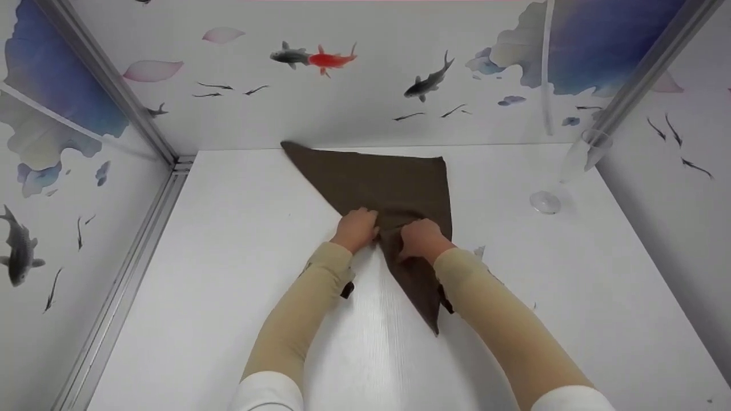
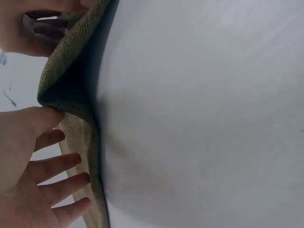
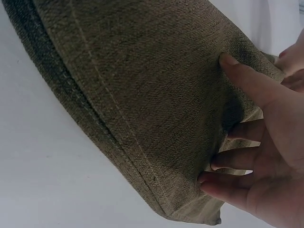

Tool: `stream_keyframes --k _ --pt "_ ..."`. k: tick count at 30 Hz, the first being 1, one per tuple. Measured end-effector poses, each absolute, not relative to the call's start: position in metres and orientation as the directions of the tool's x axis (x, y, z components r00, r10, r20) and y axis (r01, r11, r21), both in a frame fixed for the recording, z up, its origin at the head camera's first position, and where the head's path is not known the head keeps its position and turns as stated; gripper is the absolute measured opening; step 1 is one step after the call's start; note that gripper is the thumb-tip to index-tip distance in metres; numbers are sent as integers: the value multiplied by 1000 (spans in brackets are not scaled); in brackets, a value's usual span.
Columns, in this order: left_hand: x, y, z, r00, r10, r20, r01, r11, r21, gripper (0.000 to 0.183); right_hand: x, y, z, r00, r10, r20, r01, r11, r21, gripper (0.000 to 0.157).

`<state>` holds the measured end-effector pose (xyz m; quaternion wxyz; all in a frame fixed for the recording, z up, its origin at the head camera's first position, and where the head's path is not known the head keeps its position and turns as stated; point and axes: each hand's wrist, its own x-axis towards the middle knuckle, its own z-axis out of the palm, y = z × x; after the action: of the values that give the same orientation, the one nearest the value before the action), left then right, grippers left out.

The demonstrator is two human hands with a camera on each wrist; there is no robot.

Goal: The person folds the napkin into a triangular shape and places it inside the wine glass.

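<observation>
A dark brown cloth (image 1: 394, 180), folded into an angular shape with pointed ends, lies on the white tabletop (image 1: 228, 257). At its left edge is my left hand (image 1: 357, 228). In the left wrist view the thumb touches a raised fold, and the fingers (image 2: 64, 190) are spread and fairly straight against the cloth. My right hand (image 1: 422, 237) pinches a bunched ridge of the cloth between thumb and bent fingers, as the right wrist view shows. A stitched hem (image 3: 109, 104) runs along the cloth there. One corner points toward me between my forearms.
A clear stemmed glass (image 1: 545, 202) stands on the right side of the table. Behind the table rises a white wall (image 1: 365, 108) printed with fish and leaves. Side panels (image 1: 679, 188) with similar prints border the table. A small clear scrap (image 1: 480, 251) lies beside my right wrist.
</observation>
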<state>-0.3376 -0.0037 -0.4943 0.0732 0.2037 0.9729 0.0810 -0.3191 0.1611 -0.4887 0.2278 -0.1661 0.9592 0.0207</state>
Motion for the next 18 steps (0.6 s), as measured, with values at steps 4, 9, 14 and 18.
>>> stream_keyframes --k 4,9,14,18 --pt "-332 -1 -485 -902 431 -34 416 887 201 18 -321 160 -491 -842 -298 -449 -318 948 -33 47" --pt "-318 -1 -475 -873 488 -4 480 859 180 14 -322 157 -492 -847 -292 -444 -303 952 -48 44" --pt "-297 3 -475 -806 591 -37 577 798 172 15 -321 153 -487 -862 -278 -423 -311 950 9 42" --pt "-278 13 -480 -728 684 -46 676 727 121 17 -320 150 -483 -859 -274 -432 -337 938 75 33"
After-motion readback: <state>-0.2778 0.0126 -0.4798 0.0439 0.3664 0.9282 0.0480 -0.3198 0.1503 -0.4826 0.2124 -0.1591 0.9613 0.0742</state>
